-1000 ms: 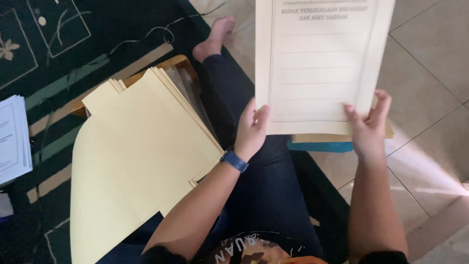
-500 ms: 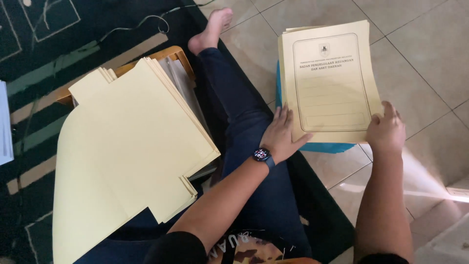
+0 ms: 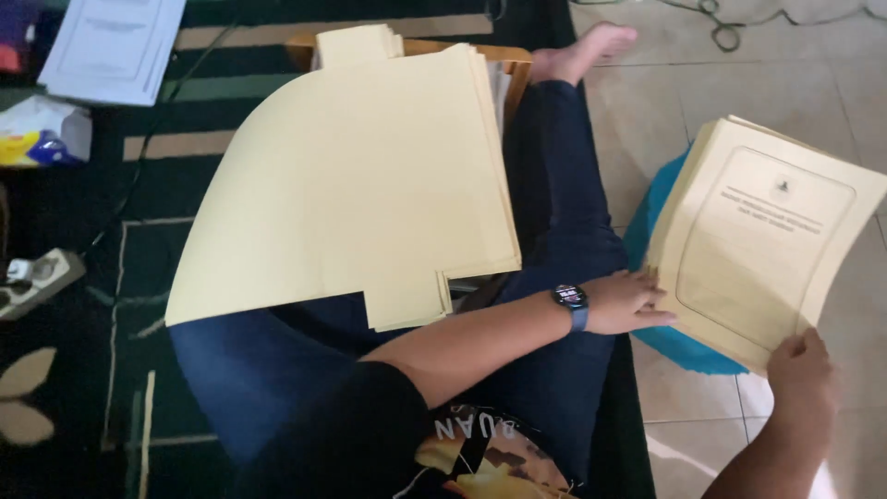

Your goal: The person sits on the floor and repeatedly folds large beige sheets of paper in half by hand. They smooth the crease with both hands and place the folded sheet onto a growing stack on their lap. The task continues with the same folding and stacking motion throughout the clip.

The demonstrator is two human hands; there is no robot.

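A stack of pale yellow folders with printed covers (image 3: pixel 767 245) lies on a blue stool or cushion (image 3: pixel 674 342) at my right. My right hand (image 3: pixel 804 370) grips the near corner of the top folder. My left hand (image 3: pixel 628 300), with a dark watch on its wrist, rests flat against the stack's left edge. A second pile of blank yellow folders (image 3: pixel 360 185) lies across my lap, over a wooden tray (image 3: pixel 513 60).
A dark green patterned rug (image 3: pixel 83 370) covers the floor at left, with white papers (image 3: pixel 111 42), a tissue packet (image 3: pixel 42 134) and a power strip (image 3: pixel 32 282). Beige tiles (image 3: pixel 702 102) lie at right, a cable (image 3: pixel 739 23) across them. My bare foot (image 3: pixel 591 46) stretches forward.
The printed folder went from raised in front of me down onto the stack at my right. The view swung left and downward, so the lap pile now fills the centre.
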